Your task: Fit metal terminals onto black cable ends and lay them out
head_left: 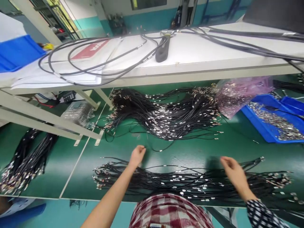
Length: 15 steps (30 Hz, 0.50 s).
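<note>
My left hand is closed, hovering over the green mat between two bunches of black cables. What its fingers hold, if anything, cannot be made out. My right hand has thumb and fingers pressed together above the right part of the near cable bunch; any small thing in the pinch is hidden. That bunch lies lengthwise along the front edge, with white tags and metal ends. Farther back spreads a thick far cable bunch, also with many white tags. A loose cable curves out in front of it, close to my left hand.
A blue bin of small metal parts stands at right, beside a pink plastic bag. Another cable bundle lies at left. A white shelf overhangs the back, carrying coiled cables and a dark-handled tool. Shelf legs stand left.
</note>
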Each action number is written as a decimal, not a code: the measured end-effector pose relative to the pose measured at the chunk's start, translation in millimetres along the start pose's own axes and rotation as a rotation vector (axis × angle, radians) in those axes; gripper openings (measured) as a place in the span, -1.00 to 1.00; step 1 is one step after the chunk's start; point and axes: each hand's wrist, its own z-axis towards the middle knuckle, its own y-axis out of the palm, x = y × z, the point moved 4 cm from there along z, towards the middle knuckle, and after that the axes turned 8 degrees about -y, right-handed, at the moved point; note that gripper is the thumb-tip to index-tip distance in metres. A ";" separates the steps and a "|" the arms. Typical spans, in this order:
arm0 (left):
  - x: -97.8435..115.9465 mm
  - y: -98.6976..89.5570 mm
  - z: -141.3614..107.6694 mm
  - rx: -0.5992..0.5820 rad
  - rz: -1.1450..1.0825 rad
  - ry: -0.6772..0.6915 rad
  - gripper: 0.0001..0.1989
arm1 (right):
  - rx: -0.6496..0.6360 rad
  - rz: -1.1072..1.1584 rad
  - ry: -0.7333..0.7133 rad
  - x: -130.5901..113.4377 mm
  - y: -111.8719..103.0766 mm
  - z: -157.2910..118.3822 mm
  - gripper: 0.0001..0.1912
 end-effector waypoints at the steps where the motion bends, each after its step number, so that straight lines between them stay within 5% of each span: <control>1: 19.7 13.2 4.2 -0.003 0.028 0.063 -0.72 | -0.062 0.030 -0.046 -13.0 19.7 1.0 -0.59; 4: 69.9 39.6 9.6 -0.015 0.127 0.241 -0.69 | -0.223 0.093 -0.167 -56.6 64.6 -7.3 -0.56; 7: 90.3 59.6 0.2 -0.171 0.254 0.391 -0.73 | -0.366 0.111 -0.257 -86.5 85.7 -25.2 -0.57; 10: 68.2 72.7 -25.3 -0.372 0.382 0.479 -0.63 | -0.492 0.093 -0.329 -87.6 89.6 -45.4 -0.50; 13: 16.5 68.8 -60.8 -0.472 0.497 0.487 -0.05 | -0.660 -0.061 -0.395 -67.7 85.5 -72.3 -0.10; 15: -17.2 60.5 -87.4 -0.499 0.557 0.469 0.16 | -0.730 -0.216 -0.473 -56.4 81.9 -88.7 -0.01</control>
